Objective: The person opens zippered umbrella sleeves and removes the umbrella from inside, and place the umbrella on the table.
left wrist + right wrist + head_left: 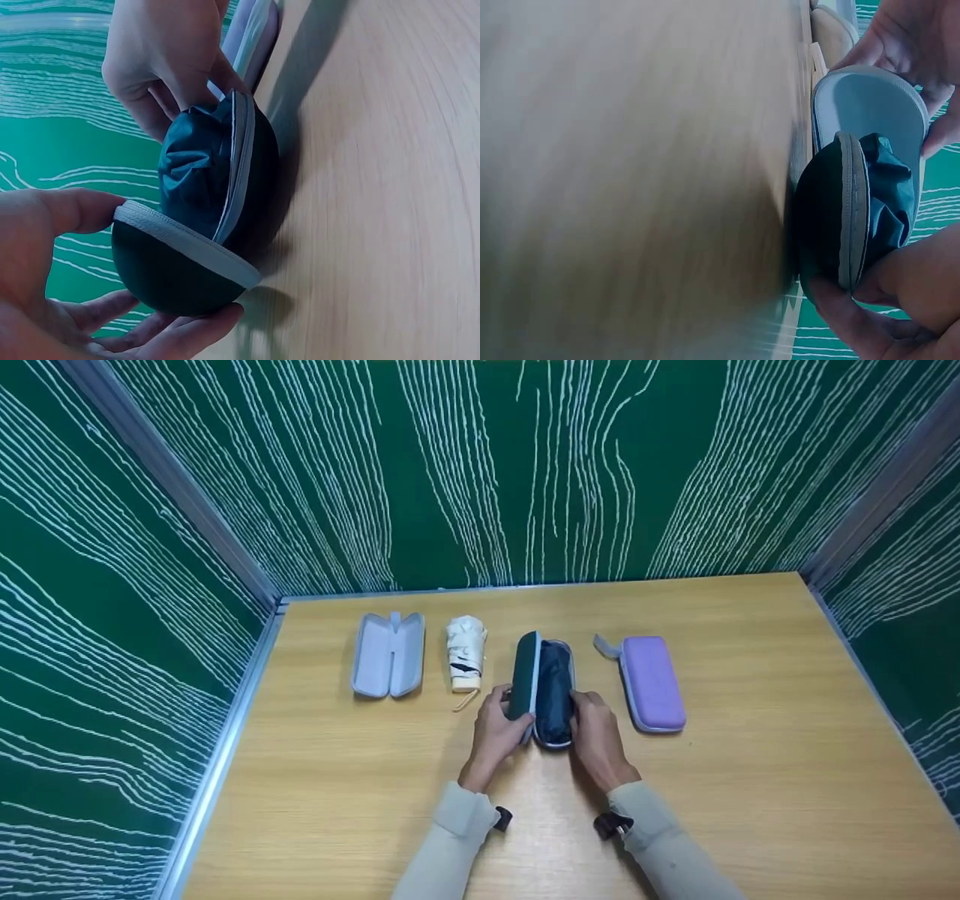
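Observation:
A dark green zip case stands half open on the table before me, its lid tilted up on the left. Inside its right half lies a folded dark umbrella, whose crinkled cloth shows in the left wrist view. My left hand holds the lid between thumb and fingers. My right hand grips the rim of the half with the umbrella, thumb at the cloth. In the right wrist view the lid's pale lining is visible.
An open pale grey case lies at the left. Between it and the green case is a folded cream umbrella with a wrist loop. A closed purple case lies at the right. Green walls with white lines border the wooden table.

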`<state>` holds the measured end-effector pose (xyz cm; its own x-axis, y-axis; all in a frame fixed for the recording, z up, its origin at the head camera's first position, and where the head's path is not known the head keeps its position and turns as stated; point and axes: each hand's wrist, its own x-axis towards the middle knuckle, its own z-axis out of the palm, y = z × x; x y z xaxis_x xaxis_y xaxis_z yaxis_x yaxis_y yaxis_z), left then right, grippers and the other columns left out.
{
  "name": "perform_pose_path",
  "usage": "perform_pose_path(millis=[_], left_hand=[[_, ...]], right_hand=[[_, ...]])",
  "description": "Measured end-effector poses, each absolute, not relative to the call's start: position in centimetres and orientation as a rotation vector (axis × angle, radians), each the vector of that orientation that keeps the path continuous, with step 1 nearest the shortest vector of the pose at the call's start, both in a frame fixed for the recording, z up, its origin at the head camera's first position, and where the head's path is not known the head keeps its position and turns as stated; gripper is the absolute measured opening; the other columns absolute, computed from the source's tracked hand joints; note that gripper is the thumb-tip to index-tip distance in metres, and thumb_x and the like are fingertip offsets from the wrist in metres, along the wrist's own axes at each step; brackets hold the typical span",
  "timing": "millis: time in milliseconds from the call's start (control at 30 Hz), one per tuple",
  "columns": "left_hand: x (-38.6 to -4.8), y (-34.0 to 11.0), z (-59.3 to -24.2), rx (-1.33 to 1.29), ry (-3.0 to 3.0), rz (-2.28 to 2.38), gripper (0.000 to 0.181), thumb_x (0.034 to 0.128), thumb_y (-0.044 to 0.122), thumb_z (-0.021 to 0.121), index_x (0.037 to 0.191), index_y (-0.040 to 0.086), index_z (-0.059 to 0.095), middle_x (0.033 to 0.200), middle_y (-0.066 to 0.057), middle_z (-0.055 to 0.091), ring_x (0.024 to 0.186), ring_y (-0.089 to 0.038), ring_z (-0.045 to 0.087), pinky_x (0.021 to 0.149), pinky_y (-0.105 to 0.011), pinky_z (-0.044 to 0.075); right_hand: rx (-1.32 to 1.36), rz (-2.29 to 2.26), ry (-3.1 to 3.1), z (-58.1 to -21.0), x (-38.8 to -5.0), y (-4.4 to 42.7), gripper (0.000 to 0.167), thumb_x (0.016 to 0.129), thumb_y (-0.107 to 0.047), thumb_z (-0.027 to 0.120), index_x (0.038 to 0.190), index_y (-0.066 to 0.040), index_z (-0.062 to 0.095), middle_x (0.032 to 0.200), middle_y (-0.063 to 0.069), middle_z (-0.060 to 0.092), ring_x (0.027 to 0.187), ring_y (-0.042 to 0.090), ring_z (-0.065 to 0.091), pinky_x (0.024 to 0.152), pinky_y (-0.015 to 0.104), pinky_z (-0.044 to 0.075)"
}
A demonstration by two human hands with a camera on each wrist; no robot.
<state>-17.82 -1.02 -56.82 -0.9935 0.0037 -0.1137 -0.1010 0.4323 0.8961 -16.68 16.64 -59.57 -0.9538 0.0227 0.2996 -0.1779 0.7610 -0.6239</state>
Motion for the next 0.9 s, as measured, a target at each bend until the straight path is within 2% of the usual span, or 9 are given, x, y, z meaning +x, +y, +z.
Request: perform_pose_path(millis=[267, 467, 900], left_hand=[[-17.8, -1.2, -57.0, -0.065, 2.570, 1.670, 0.052, 0.0945, 0.014, 0.075, 0.143, 0.004, 0.060, 0.137, -0.017, 0.067, 0.122, -0.031, 0.068, 0.108, -0.050, 0.051], [-17.8, -1.2, -57.2, -0.048, 2.587, 1.711, 0.050, 0.0948, 0.014, 0.075, 0.141, 0.002, 0.062, 0.131, -0.017, 0.069, 0.116, -0.030, 0.070, 0.102, -0.048, 0.055], [-18.2, -1.1, -57.7, -0.078, 2.612, 1.740, 0.046, 0.0963, 0.009, 0.072, 0.140, 0.000, 0.065, 0.123, -0.016, 0.069, 0.107, -0.026, 0.073, 0.092, -0.041, 0.060]], right_hand=[[0.195, 0.912, -2.632, -59.7, -17.1, 17.2, 0.031, 0.093, 0.015, 0.059, 0.123, 0.016, 0.067, 0.104, 0.031, 0.066, 0.094, 0.047, 0.070, 0.083, 0.058, 0.059], [0.257, 0.830, -2.640, -59.5, -17.5, 17.5, 0.029, 0.096, 0.018, 0.053, 0.121, 0.018, 0.067, 0.104, 0.032, 0.065, 0.092, 0.047, 0.069, 0.082, 0.057, 0.059], [0.329, 0.776, -2.591, -59.5, -18.2, 18.0, 0.026, 0.097, 0.019, 0.051, 0.116, 0.018, 0.068, 0.102, 0.032, 0.064, 0.088, 0.046, 0.069, 0.077, 0.055, 0.060]])
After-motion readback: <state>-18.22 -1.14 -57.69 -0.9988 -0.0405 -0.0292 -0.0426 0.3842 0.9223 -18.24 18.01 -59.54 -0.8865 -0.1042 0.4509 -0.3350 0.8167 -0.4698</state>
